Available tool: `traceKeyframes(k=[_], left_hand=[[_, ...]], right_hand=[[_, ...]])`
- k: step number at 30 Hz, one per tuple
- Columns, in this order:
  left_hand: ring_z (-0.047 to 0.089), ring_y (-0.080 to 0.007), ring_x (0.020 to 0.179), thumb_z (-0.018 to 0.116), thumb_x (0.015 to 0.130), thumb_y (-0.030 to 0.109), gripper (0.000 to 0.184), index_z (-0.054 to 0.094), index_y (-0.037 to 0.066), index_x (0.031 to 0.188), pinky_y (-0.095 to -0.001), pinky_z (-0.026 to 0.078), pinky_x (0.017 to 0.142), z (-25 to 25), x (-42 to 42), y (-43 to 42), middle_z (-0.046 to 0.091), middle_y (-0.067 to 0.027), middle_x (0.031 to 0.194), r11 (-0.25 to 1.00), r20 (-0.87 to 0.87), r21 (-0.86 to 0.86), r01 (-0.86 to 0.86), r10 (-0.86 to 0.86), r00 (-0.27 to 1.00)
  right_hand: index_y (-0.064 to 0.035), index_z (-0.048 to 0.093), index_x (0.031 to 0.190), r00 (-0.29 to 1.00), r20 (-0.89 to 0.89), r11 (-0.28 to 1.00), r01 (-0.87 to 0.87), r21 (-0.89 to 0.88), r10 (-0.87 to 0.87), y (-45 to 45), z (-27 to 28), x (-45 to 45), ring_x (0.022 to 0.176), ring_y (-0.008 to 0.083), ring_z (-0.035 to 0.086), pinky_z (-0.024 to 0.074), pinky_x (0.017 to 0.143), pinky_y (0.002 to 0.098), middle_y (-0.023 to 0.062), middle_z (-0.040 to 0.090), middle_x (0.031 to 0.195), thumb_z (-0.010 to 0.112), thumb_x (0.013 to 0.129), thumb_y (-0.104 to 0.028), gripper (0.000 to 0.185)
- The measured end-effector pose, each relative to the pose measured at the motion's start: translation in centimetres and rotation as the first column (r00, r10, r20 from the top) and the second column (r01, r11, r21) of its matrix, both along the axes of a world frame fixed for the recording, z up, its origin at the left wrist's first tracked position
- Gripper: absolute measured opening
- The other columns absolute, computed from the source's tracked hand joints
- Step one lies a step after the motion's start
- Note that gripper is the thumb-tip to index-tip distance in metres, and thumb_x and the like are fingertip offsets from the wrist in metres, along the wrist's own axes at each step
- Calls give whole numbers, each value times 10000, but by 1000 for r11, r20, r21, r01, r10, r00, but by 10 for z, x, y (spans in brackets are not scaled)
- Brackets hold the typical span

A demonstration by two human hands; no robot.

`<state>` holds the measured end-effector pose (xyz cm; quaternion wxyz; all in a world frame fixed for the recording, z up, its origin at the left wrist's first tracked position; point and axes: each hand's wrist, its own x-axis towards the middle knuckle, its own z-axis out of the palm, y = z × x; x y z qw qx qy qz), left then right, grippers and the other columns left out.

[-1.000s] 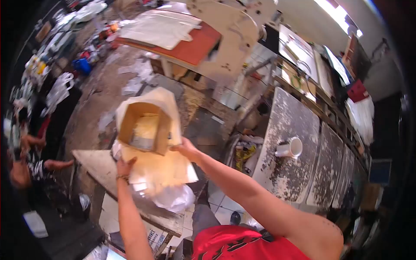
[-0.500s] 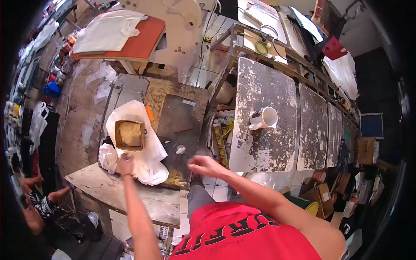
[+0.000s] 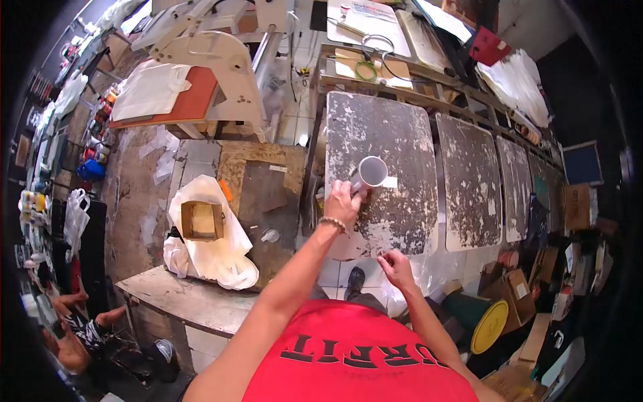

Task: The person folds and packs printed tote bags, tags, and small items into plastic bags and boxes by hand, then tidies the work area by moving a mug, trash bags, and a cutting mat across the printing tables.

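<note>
A white mug (image 3: 372, 172) stands on the nearest worn, paint-flecked board (image 3: 402, 214), its handle towards me. My left hand (image 3: 344, 204), a beaded bracelet at its wrist, has its fingers closed at the mug's handle. Close to the board's front edge is my right hand (image 3: 396, 269), thumb and fingertips drawn together; anything between them is too small to make out. Left of both hands, a small open cardboard box (image 3: 203, 221) rests on a white plastic bag (image 3: 228, 258) on the wooden table.
More worn boards (image 3: 472, 181) line up to the right. A white press-like machine (image 3: 228, 67) stands at the back left beside a red platform (image 3: 201, 94) with white cloth. Cardboard boxes (image 3: 512, 301) and a yellow round lid (image 3: 489, 327) sit low at right. Another person's legs (image 3: 94, 318) show at lower left.
My left hand has left the box and bag and reached right to the mug's handle. My right hand has shifted right, to the board's front edge. The view has turned right.
</note>
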<state>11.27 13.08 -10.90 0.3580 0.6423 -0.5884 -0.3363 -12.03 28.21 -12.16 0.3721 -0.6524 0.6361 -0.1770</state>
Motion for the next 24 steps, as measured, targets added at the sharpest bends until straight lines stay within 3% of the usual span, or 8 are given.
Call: traceKeyframes(k=[5, 6, 8, 12, 15, 17, 20, 24], left_hand=[[622, -420, 824, 617, 930, 308, 313, 614, -1, 883, -483, 493, 715, -17, 13, -18, 637, -229, 852, 989, -172, -14, 146, -146, 974], [626, -255, 653, 574, 961, 273, 274, 615, 3, 939, -382, 489, 605, -6, 24, -14, 651, -149, 751, 993, -65, -8, 122, -122, 990], [599, -160, 641, 579, 974, 311, 303, 652, 21, 1025, -329, 493, 622, 10, 57, 4, 677, -97, 773, 993, -312, 108, 51, -15, 950], [601, -95, 752, 672, 941, 274, 302, 650, -11, 1039, -259, 512, 632, -18, 155, 31, 644, -27, 910, 955, -508, 273, -115, 245, 826], [659, -180, 856, 618, 960, 396, 432, 665, -30, 912, -301, 538, 628, -108, 241, 50, 668, -106, 927, 960, 261, -263, -99, 169, 950], [689, -216, 749, 599, 955, 455, 505, 656, -32, 837, -326, 540, 576, -128, 284, 67, 675, -144, 822, 940, 475, 244, -240, 100, 874], [658, -203, 544, 634, 926, 488, 542, 663, -46, 834, -328, 532, 473, -177, 319, 90, 646, -103, 690, 793, 155, 491, -360, 327, 932], [662, -183, 510, 603, 943, 503, 539, 564, 2, 746, -303, 487, 415, -158, 293, 90, 604, -79, 613, 769, 24, 485, -416, 464, 886]], right_hand=[[-46, 648, 789, 995, -89, 999, 39, 9, -38, -15, -7, 0, 739, 289, 605, 495, 669, 393, 120, 587, 792, 779, 784, -320, 304], [-52, 643, 793, 994, -104, 999, 22, 23, -20, -11, -9, 1, 764, 300, 604, 493, 687, 404, 126, 587, 801, 789, 766, -352, 335], [-62, 633, 800, 990, -137, 1000, -15, 26, 18, -18, -9, 3, 813, 322, 602, 489, 723, 427, 137, 587, 818, 809, 728, -416, 402], [-91, 590, 785, 956, -288, 997, -62, -41, 47, -13, -24, 7, 915, 352, 556, 464, 796, 439, 140, 566, 901, 830, 660, -512, 500], [-93, 579, 766, 960, -280, 999, -21, -40, 9, -18, -16, 13, 886, 337, 545, 459, 778, 436, 119, 549, 868, 847, 633, -501, 506], [-91, 576, 759, 961, -277, 1000, -4, -29, -4, -16, -14, 17, 874, 332, 542, 456, 768, 433, 112, 545, 854, 856, 620, -488, 505], [-85, 575, 749, 963, -270, 1000, 2, -14, -5, -18, -22, 14, 871, 330, 540, 447, 758, 422, 105, 546, 844, 870, 594, -469, 509], [-76, 572, 762, 959, -284, 1000, -13, -15, 8, -20, -10, 18, 882, 338, 540, 449, 761, 429, 116, 544, 860, 852, 632, -460, 493]])
